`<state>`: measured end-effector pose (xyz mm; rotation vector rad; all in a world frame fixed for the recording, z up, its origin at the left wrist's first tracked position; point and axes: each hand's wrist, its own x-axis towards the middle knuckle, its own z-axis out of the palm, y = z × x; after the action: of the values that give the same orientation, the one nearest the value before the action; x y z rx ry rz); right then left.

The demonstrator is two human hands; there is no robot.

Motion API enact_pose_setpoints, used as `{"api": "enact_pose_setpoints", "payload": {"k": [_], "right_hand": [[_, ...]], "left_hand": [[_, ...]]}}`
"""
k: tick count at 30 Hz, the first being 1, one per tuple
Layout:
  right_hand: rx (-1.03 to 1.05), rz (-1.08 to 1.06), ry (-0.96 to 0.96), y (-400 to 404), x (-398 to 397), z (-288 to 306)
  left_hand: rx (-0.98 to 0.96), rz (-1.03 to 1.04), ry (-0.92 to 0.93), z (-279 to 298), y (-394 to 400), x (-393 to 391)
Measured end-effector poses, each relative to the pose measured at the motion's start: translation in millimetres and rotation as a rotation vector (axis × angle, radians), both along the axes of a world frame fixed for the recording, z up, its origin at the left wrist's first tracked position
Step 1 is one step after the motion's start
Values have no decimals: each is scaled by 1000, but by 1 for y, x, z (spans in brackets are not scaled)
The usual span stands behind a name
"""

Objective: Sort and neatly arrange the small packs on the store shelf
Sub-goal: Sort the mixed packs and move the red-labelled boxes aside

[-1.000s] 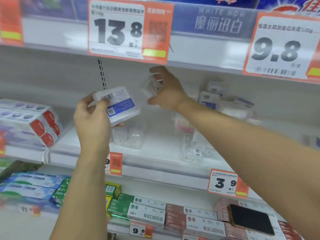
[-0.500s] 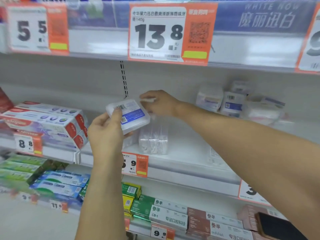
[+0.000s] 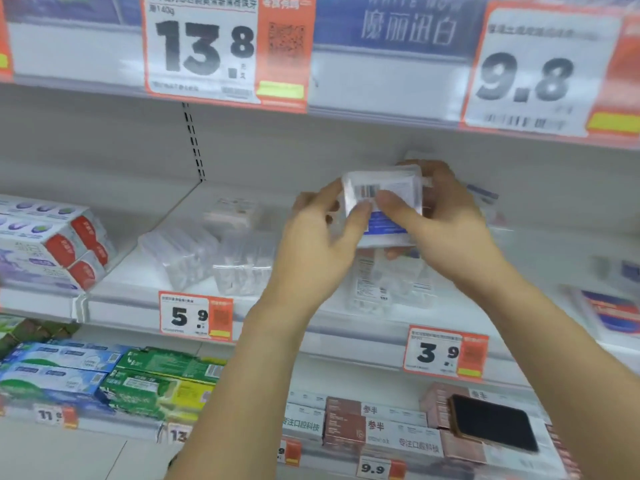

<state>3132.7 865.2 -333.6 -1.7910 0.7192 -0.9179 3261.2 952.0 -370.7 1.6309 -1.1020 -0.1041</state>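
Both hands hold one small clear plastic pack (image 3: 384, 202) with a white and blue label and a barcode, raised above the white middle shelf (image 3: 138, 271). My left hand (image 3: 318, 244) grips its left edge with the thumb on the label. My right hand (image 3: 440, 223) curls round its right side, thumb pressed on the front. More clear packs (image 3: 214, 258) stand on the shelf to the left, one small pack (image 3: 232, 214) lies behind them, and another pack (image 3: 384, 285) lies flat under my hands. Blurred packs (image 3: 485, 199) sit behind my right hand.
Red and white toothpaste boxes (image 3: 59, 244) are stacked at the shelf's left end. Price tags 5.9 (image 3: 194, 315) and 3.9 (image 3: 445, 355) hang on the shelf edge. Below lie green and blue boxes (image 3: 152, 379), brown boxes (image 3: 349, 424) and a black phone (image 3: 495, 422).
My right hand left the packs at the shelf's left and came to the pack my left hand held. Both hands now hold that pack further right. The view swung right.
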Motion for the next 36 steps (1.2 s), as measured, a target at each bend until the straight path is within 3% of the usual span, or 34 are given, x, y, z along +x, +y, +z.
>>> {"api": "enact_pose_setpoints", "payload": {"k": [3,6,13,18,22,26,28,31,36], "right_hand": [[-58,-156,-63,-11,-45,-14],[-69,-279,-50,-28,-85,-35],[13,-649,-96,-81,-184,-63],[-128,-839,264,-98,-242,-76],[-146,-917,339,-108,-258,-78],[-233,-1112,546,-109,-254,-81],[-373,-1083,469,-103,-243,-83],[-516,-832,216,-92,-217,-91],[-378,-312,103,-62,-168,-100]], "left_hand": [[292,-40,-246,-15,-18,-27],[440,-142,-274,-27,-30,-49],[358,-146,-352,-42,-55,-74],[292,-126,-340,-49,-68,-83],[261,-129,-329,-53,-76,-91],[262,-121,-319,-55,-77,-96],[262,-137,-291,-55,-77,-97],[270,-148,-307,-55,-78,-95],[234,-176,-254,-53,-77,-91]]}}
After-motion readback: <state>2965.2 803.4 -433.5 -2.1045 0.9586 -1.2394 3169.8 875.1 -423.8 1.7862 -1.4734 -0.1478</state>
